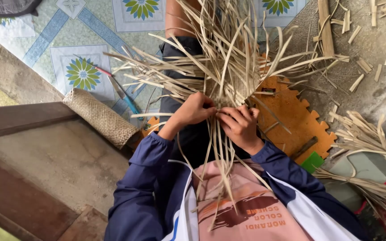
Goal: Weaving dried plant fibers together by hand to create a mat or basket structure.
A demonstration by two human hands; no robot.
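- I see the bundle of pale straw strips fanning outward over my lap, loose ends kept clear of the crossing.
- My left hand curls shut, pinching strips at the centre, likely to hold the weave tight.
- My right hand presses fingers together on neighbouring strips.
- An orange foam mat lies beneath.

The hands' fingertips vanish among the pale strips, grip unclear.
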